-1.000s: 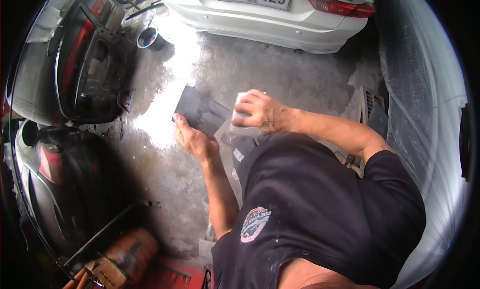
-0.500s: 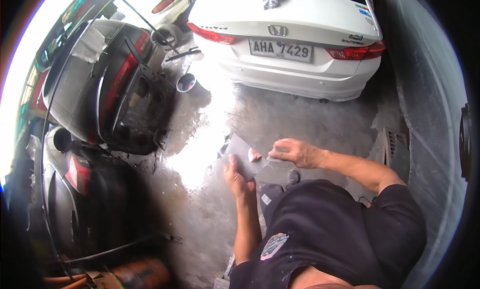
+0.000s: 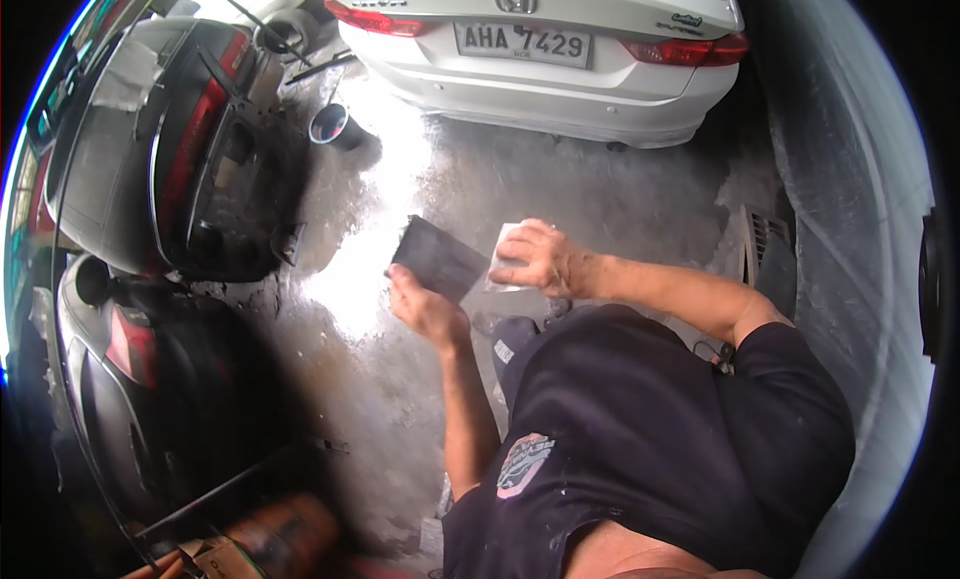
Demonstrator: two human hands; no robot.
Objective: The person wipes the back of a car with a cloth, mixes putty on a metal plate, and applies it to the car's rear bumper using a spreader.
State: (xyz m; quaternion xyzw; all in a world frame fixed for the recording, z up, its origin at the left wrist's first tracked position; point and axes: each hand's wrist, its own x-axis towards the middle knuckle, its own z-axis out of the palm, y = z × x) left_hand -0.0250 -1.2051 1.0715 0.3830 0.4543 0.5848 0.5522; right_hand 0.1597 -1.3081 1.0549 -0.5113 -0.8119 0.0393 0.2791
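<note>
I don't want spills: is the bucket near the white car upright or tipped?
Upright: the bucket stands on the floor with its round mouth facing up.

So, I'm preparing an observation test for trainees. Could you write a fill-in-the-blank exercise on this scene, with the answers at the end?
1. The person's left hand holds a flat dark grey rectangular sheet; the thin whitish flat piece is in the ____ hand.
2. The glossy white car has tail lights coloured mainly ____.
3. Reading across the picture, the round dark open bucket lies further to the ____ than either hand.

Missing words: right; red; left.
</note>
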